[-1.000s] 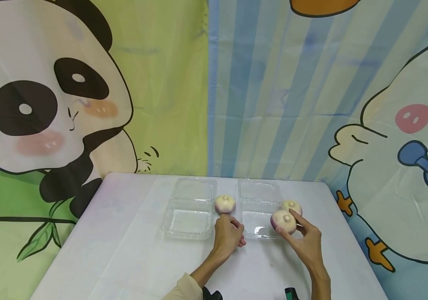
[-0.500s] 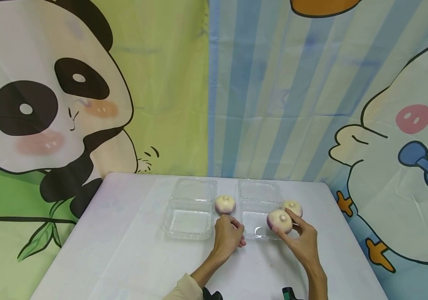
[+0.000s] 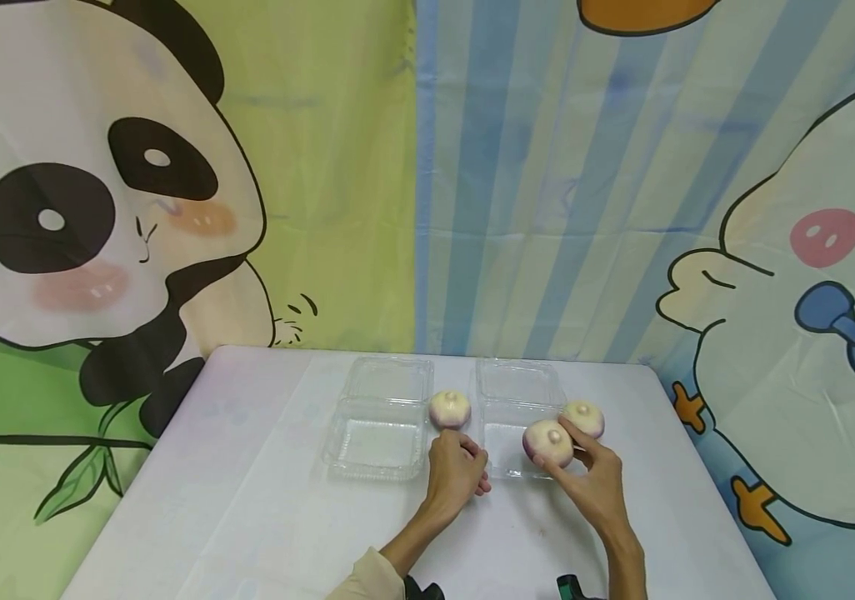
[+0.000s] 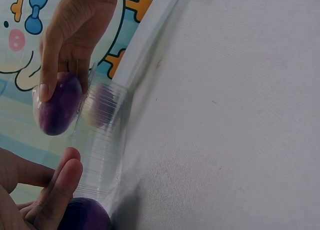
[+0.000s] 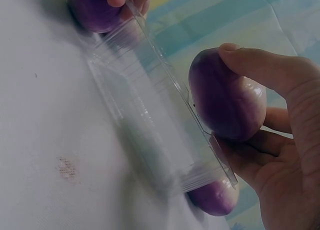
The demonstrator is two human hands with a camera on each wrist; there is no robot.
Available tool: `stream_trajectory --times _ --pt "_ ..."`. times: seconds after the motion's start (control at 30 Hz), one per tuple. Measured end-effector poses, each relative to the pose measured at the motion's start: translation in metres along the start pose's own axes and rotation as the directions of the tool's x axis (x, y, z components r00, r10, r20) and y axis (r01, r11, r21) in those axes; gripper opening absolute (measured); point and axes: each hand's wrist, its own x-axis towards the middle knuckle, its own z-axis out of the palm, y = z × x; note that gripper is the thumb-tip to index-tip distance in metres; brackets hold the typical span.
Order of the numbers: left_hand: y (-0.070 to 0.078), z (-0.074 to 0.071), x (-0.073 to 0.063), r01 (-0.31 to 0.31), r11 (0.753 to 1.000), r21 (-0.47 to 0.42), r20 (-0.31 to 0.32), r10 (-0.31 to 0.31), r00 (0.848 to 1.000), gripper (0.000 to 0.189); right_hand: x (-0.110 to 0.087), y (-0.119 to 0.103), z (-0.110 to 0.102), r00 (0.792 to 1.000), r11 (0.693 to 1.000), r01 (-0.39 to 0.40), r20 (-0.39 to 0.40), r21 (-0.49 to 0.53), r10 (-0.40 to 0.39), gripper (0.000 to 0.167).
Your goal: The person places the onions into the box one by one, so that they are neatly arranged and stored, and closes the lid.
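Note:
My right hand [image 3: 598, 487] pinches a round onion-like vegetable [image 3: 547, 442], cream on top with a small knob and purple below, between thumb and fingers. The right wrist view shows this purple vegetable [image 5: 227, 95] above the rim of the right clear plastic clamshell box [image 3: 506, 442], whose lid lies folded back. My left hand [image 3: 456, 473] rests with fingers loosely curled between two such boxes, holding nothing, its fingertips close to the right box's near-left rim. Just beyond it sits a second such vegetable [image 3: 449, 409]. A third one [image 3: 585, 417] lies at the right box's right side.
The left clear clamshell box [image 3: 378, 442] stands with its lid laid back, to the left of my left hand. A white cloth-covered table [image 3: 247, 517] carries everything. Cartoon-printed curtains [image 3: 337, 167] hang right behind its far edge.
My right hand has moved left with its vegetable, from the right box's right edge to over the box. The left hand, both boxes and the other vegetables have stayed put.

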Motion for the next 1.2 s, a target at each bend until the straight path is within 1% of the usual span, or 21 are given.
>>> stream_trajectory --times 0.2,0.43,0.63,0.83,1.2 --pt "-0.001 -0.001 0.0 0.009 1.0 0.006 -0.004 -0.009 1.0 0.009 0.0 0.0 0.007 0.999 1.0 0.016 0.032 0.017 -0.017 0.073" --pt "0.001 0.0 0.001 0.009 1.0 0.008 0.001 -0.009 1.0 0.009 0.002 0.0 0.013 0.998 1.0 0.003 0.069 0.018 -0.004 0.075" --pt "0.002 -0.001 0.0 0.008 1.0 -0.003 0.008 -0.008 1.0 0.008 0.002 -0.001 0.017 0.997 1.0 0.011 0.074 0.013 -0.012 0.074" --pt "0.001 0.0 0.001 0.009 1.0 -0.004 0.013 -0.009 1.0 0.01 0.003 0.0 0.02 0.995 1.0 0.031 0.096 -0.005 -0.03 0.075" --pt "0.0 0.0 0.0 0.017 1.0 -0.006 0.002 -0.017 1.0 0.01 0.007 -0.003 0.025 0.989 0.998 0.068 0.135 0.005 -0.068 0.077"
